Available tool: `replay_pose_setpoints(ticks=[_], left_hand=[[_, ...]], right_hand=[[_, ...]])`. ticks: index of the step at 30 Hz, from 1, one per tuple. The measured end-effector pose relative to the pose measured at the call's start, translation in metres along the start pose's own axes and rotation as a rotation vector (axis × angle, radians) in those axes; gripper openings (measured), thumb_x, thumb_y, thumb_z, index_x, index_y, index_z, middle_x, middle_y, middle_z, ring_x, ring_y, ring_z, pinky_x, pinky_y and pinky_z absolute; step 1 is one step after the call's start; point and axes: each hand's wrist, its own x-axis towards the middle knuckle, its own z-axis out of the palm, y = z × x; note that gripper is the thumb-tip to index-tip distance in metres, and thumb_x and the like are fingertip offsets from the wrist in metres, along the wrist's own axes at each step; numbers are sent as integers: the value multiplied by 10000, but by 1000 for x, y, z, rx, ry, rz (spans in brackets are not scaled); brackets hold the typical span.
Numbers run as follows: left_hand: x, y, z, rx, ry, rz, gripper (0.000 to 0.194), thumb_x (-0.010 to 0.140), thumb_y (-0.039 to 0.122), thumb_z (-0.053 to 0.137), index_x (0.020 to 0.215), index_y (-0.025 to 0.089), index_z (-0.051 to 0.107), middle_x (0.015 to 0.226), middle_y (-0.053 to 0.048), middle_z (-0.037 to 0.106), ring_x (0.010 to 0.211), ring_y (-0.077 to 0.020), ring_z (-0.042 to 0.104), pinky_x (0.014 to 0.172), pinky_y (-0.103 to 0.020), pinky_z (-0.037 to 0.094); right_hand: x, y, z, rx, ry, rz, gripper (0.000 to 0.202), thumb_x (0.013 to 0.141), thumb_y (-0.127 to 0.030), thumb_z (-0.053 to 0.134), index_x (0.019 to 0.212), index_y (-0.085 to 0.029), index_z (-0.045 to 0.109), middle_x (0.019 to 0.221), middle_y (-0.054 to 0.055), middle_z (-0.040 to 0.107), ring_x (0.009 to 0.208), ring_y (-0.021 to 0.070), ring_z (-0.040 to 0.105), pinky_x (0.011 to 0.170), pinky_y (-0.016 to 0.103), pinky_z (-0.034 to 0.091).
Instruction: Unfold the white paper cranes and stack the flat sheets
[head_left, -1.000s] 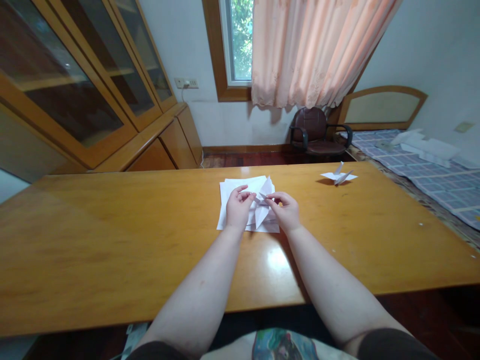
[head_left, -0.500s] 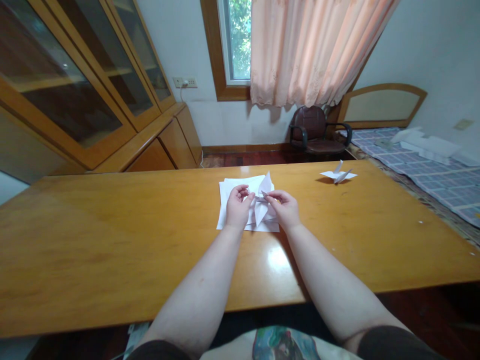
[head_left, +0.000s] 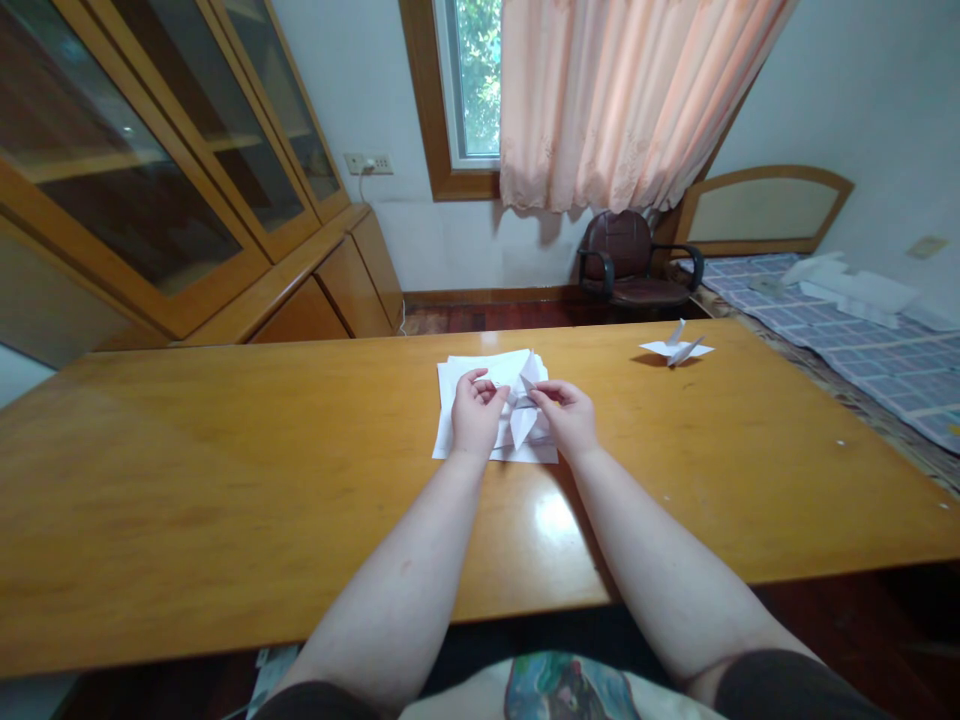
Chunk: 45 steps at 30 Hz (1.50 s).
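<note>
A white paper crane with spread wings is held between my two hands, over a stack of white paper sheets. My left hand pinches its left end between thumb and fingers. On the other side, my right hand pinches the right end with thumb and forefinger. One wing points away from me, the other toward me. The small folds at my fingertips are partly hidden.
Another folded paper crane stands at the far right of the wooden table. Small white scraps lie near the right edge. Beyond are a brown armchair, a bed and a glass-door cabinet.
The crane's wings have tilted slightly, the far one now looking lower and narrower. Both hands keep their pinch in nearly the same place.
</note>
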Motion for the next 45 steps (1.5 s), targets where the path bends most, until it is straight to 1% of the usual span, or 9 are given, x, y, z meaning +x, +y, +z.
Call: replay_pose_setpoints(ticks=[3, 11, 17, 24, 27, 30, 36, 41, 45], left_hand=[[2, -4, -1, -40, 6, -66, 424, 655, 203, 700, 1026, 174, 497, 826, -11, 566, 774, -119, 584, 750, -264, 470], [4, -5, -1, -162, 54, -78, 447, 615, 168, 719, 1012, 182, 513, 873, -14, 575, 805, -110, 578, 771, -254, 450], [2, -5, 1, -266, 77, -142, 325, 596, 183, 721, 845, 176, 512, 738, 25, 540, 702, -93, 548, 664, -215, 425], [5, -5, 0, -449, 121, -265, 430, 541, 141, 744, 855, 189, 454, 741, 48, 516, 706, -78, 560, 734, -233, 439], [5, -4, 0, -378, 137, -234, 423, 556, 149, 733, 875, 192, 459, 753, 45, 520, 688, -73, 550, 685, -215, 431], [5, -4, -2, -241, 146, -136, 369, 587, 177, 719, 865, 187, 477, 759, 33, 535, 697, -83, 551, 677, -219, 439], [2, 1, -4, 35, 64, 64, 306, 704, 258, 669, 989, 185, 584, 759, 3, 567, 723, -111, 558, 713, -246, 456], [2, -1, -5, 66, 4, 77, 202, 757, 313, 625, 897, 168, 637, 990, -69, 636, 919, -156, 585, 862, -299, 437], [3, 1, -4, -11, -11, 33, 181, 719, 314, 665, 805, 165, 609, 843, -40, 642, 808, -146, 590, 817, -304, 452]], right_hand=[[0, -1, 0, -31, 2, -29, 160, 701, -334, 694, 789, -200, 696, 803, 43, 686, 749, 180, 623, 745, 337, 498], [-1, -2, 0, -61, -13, -96, 101, 717, -300, 679, 767, -214, 694, 783, 31, 681, 760, 177, 618, 754, 330, 489], [-2, -5, 0, -79, -19, -130, 77, 731, -278, 657, 767, -216, 684, 795, 29, 677, 784, 179, 618, 772, 330, 485], [-4, -9, 2, -151, -82, -219, 53, 736, -260, 643, 744, -226, 683, 779, 20, 678, 787, 178, 617, 791, 327, 472], [-6, -11, 2, -158, -83, -198, 59, 735, -279, 644, 744, -236, 684, 784, 19, 679, 793, 184, 616, 802, 334, 469], [-6, -12, 3, -156, -86, -173, 69, 735, -290, 640, 744, -238, 685, 785, 21, 679, 794, 189, 613, 803, 345, 471], [-5, -7, 4, -67, -72, -61, 119, 712, -322, 665, 765, -219, 690, 789, 28, 681, 788, 189, 617, 792, 346, 475], [-2, -2, 4, 71, -37, 41, 168, 677, -337, 707, 780, -207, 679, 774, 23, 677, 741, 171, 615, 749, 327, 486], [1, 1, 4, 161, -35, 95, 208, 661, -362, 710, 787, -203, 665, 768, 21, 676, 722, 167, 615, 712, 315, 496]])
